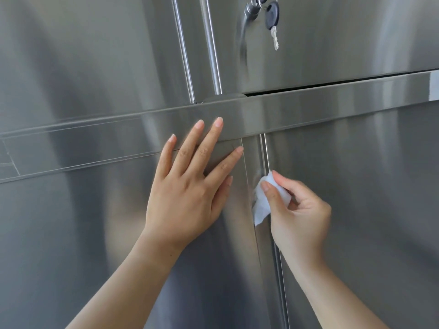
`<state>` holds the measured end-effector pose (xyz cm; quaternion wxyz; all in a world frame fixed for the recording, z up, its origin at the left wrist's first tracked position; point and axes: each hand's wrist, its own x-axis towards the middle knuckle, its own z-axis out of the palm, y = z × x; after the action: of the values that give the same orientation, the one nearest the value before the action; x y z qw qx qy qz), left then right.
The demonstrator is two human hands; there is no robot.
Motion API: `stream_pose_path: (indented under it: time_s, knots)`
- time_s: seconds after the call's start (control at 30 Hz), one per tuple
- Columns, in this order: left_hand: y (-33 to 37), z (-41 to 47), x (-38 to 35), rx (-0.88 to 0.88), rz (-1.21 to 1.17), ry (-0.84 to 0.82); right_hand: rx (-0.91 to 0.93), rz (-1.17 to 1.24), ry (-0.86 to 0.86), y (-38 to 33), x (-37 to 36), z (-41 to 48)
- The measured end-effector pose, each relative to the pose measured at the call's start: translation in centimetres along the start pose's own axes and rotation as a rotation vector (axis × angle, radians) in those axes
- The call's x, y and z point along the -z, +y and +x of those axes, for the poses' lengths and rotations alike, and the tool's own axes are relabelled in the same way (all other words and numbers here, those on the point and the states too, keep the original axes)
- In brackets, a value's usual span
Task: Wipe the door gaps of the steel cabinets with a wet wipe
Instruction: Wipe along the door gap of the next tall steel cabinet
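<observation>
Here the crumpled white wet wipe [262, 203] sits against the narrow vertical door gap [264, 150] between the two lower brushed-steel cabinet doors, a little below the horizontal steel rail [332, 103]. The person's right grip [301, 217] pinches it between thumb and curled fingers. The wipe sticks out to the left of the fingertips, and a loose corner hangs below the thumb. The left grip [187, 188] holds nothing: its straight fingers lie spread on the lower left door [95, 233] and reach onto the rail, probably as a brace. The work looks partway done at most. The wipe is near the top of this seam, so the long run below seems still to be wiped, as does the dark horizontal gap [308, 85] under the upper right door, where a black-headed key [271, 17] hangs. The steel shows no wet trace, so what is already clean cannot be told.
</observation>
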<state>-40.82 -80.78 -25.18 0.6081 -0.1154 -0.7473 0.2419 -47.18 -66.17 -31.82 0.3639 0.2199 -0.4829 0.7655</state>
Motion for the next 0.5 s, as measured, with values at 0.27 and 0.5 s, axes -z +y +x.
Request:
stream_pose_path:
  time_s: [0.27, 0.5]
  knots:
    - [-0.1, 0.2, 0.1, -0.016, -0.028, -0.008, 0.018, -0.098, -0.009, 1.3, 1.4, -2.3]
    - [3.4, -2.0, 0.3, 0.177, -0.127, -0.034, -0.131, -0.045, -0.052, 0.8, 1.8, -2.9]
